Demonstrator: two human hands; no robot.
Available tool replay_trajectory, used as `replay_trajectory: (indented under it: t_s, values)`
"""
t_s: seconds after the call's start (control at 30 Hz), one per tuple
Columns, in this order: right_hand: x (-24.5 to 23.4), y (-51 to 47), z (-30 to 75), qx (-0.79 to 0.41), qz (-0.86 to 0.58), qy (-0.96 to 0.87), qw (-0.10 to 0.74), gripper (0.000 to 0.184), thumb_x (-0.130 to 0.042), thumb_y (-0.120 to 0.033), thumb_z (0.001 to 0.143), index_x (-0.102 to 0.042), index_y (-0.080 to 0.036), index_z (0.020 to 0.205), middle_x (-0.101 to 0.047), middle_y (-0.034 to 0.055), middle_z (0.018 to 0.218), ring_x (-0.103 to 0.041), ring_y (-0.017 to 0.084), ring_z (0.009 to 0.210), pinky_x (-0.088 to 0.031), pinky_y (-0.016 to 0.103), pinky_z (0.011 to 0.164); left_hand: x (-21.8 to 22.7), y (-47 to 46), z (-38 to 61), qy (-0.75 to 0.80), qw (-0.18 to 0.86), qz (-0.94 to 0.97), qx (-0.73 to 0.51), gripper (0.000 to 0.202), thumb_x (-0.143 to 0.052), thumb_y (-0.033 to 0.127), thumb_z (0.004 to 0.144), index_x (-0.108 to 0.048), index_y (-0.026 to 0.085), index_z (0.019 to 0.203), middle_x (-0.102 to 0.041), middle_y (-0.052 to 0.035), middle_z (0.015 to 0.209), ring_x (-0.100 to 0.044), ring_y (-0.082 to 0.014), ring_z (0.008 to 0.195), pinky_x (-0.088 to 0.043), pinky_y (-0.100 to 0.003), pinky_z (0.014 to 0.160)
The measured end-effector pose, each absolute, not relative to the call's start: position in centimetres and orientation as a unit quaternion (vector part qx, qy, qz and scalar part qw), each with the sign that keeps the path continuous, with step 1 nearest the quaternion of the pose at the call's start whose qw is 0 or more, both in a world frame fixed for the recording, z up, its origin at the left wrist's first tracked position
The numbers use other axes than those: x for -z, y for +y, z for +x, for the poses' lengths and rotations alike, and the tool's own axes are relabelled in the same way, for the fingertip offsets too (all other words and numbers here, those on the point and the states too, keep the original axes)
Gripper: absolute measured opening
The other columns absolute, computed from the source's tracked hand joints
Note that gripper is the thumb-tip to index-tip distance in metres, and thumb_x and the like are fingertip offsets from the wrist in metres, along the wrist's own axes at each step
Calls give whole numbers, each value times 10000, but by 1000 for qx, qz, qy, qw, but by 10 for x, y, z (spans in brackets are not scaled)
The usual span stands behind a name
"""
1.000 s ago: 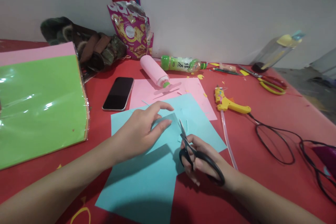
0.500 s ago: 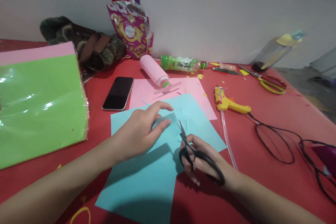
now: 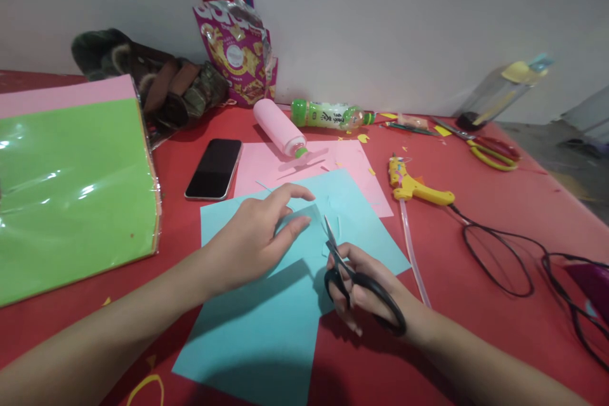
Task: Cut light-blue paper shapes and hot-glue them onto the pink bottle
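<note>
My left hand (image 3: 266, 228) holds a light blue sheet of paper (image 3: 304, 219), its thumb on top and its index finger stretched out above the edge. The fingers beneath the sheet are hidden. In my right hand (image 3: 364, 288) is a pair of scissors (image 3: 333, 247) with black handles, my fingers through the loops. Its narrow blades point up and away, close to the paper's right edge. More light blue paper (image 3: 257, 342) spreads under both hands, and a thin blue offcut (image 3: 339, 225) lies just beyond the blades.
Behind the paper are a phone (image 3: 214, 169), a pink-wrapped bottle (image 3: 278, 127), a green-labelled bottle (image 3: 328, 115) and a snack bag (image 3: 238, 54). To the right lie a yellow glue gun (image 3: 419, 191) with a looping cord and yellow-handled scissors (image 3: 492, 155). Packed coloured sheets (image 3: 76, 190) lie left.
Both hands, the scissors and the held paper stay almost exactly where they were.
</note>
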State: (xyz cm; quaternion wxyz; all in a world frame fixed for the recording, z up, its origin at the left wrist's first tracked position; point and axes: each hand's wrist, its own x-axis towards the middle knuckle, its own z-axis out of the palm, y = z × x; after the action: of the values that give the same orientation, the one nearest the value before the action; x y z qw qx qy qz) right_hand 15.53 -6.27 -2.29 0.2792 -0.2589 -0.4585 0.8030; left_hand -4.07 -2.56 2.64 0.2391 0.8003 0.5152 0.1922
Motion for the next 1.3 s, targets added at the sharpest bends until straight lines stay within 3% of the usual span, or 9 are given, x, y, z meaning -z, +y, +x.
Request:
replay_trajectory:
  t_s: [0.63,1.3]
  values:
    - [21,-63,155,-785,-282,-479,272,398,-540,-512,738,-327,-204,873,-403,-87,593,-393,19,380,-305,150,363,-27,-26,-40,521,236,796,-196,236,-395,279,841,-434,203,1061,-340,96,453,-429,-116,452,-335,-193,529]
    - [23,-64,154,-794,-301,-449,278,425,-606,-488,690,-355,-200,875,-431,-90,589,-395,12,368,-252,136,344,-29,-24,-42,500,268,796,-213,211,-396,259,841,-438,200,1039,-349,104,452,-346,-83,390,-245,-188,448]
